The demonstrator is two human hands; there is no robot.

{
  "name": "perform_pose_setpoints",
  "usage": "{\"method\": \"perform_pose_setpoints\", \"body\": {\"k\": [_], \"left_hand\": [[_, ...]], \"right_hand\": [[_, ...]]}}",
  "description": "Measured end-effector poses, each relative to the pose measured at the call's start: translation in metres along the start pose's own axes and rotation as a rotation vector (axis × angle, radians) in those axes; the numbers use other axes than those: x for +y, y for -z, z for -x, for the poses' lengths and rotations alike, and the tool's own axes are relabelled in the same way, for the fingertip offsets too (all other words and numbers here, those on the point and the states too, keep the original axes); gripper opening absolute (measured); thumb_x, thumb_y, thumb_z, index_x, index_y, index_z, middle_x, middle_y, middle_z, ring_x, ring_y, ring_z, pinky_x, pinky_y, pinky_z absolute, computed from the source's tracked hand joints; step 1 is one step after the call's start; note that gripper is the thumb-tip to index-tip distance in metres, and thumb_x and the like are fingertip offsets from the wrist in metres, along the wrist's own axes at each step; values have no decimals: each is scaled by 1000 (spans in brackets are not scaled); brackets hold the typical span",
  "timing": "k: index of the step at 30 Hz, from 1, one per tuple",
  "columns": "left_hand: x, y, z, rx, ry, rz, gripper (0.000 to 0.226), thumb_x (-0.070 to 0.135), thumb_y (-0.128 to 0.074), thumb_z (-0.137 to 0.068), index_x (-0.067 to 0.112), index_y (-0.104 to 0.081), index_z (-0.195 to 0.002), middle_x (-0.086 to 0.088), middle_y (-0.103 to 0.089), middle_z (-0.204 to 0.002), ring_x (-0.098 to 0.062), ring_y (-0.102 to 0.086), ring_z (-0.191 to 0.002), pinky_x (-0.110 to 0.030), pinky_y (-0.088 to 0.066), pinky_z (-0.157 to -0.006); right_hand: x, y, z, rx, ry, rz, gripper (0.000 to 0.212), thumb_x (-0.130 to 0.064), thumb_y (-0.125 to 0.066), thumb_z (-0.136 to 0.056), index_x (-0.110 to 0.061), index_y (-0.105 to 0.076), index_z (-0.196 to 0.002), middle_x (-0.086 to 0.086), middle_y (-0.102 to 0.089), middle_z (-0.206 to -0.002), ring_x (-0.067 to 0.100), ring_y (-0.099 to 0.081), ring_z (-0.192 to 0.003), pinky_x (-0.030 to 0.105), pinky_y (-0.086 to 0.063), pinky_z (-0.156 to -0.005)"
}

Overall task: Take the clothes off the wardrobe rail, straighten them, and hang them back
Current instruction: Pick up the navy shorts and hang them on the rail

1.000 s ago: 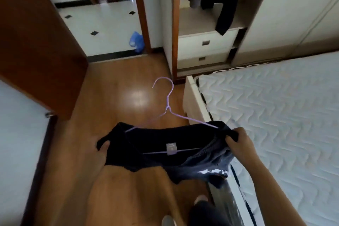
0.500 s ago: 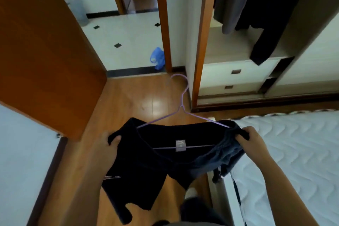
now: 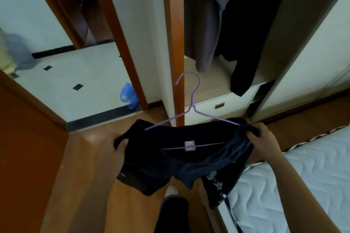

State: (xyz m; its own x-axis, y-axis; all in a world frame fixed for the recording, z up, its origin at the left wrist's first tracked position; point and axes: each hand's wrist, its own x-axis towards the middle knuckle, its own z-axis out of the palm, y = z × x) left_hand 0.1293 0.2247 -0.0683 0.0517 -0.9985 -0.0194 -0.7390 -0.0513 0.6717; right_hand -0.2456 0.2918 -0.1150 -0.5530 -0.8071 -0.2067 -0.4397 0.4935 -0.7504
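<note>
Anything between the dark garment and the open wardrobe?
No door. The wooden post at the opening's left edge stands in line with the hanger hook; a grey garment and a black garment hang inside.

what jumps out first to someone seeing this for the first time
The eye goes first to the dark garment on a purple hanger, held spread between the left hand and the right hand low in the middle of the view. Behind it, hanging clothes in grey and black fill the open wardrobe at the top, and a white quilted mattress takes up the lower right.
</note>
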Motion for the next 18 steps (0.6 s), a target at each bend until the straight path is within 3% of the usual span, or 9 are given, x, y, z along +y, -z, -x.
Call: {"method": "perform_pose_setpoints", "body": {"k": [5, 10, 14, 18], "left_hand": [[42, -38, -97, -188, -66, 69, 25, 24, -47, -93, 12, -55, -113, -3, -56, -99, -25, -54, -102, -31, -38, -83], [82, -94, -142, -344, -192, 66, 26, 20, -44, -94, 9, -51, -116, -1, -52, -99, -22, -51, -98, -29, -33, -78], [122, -148, -157, -524, -253, 19, 37, 28, -43, -94, 9, -47, -126, -12, -55, -125, -30, -51, -116, -42, -43, -92], [171, -190, -165, -574, -366, 39, 36, 25, -45, -94, 6, -47, -125, -13, -55, -125, -31, -51, -116, -37, -41, -89]], "right_hand": [[-26, 17, -61, 193, -129, -38, 26, -15, -54, -89, -2, -51, -111, 13, -54, -91, 27, -51, -82, 33, -37, -68], [-25, 49, -84, 398, -256, 0, 27, -11, -53, -87, 2, -50, -110, 15, -54, -94, 28, -51, -86, 33, -36, -72], [2, 84, -68, 553, -402, 15, 26, -6, -52, -85, 4, -52, -109, 22, -58, -101, 33, -53, -91, 37, -38, -75], [23, 112, -58, 630, -510, 74, 22, -9, -50, -84, 0, -51, -104, 14, -55, -90, 30, -52, -85, 33, -36, -70]]}}
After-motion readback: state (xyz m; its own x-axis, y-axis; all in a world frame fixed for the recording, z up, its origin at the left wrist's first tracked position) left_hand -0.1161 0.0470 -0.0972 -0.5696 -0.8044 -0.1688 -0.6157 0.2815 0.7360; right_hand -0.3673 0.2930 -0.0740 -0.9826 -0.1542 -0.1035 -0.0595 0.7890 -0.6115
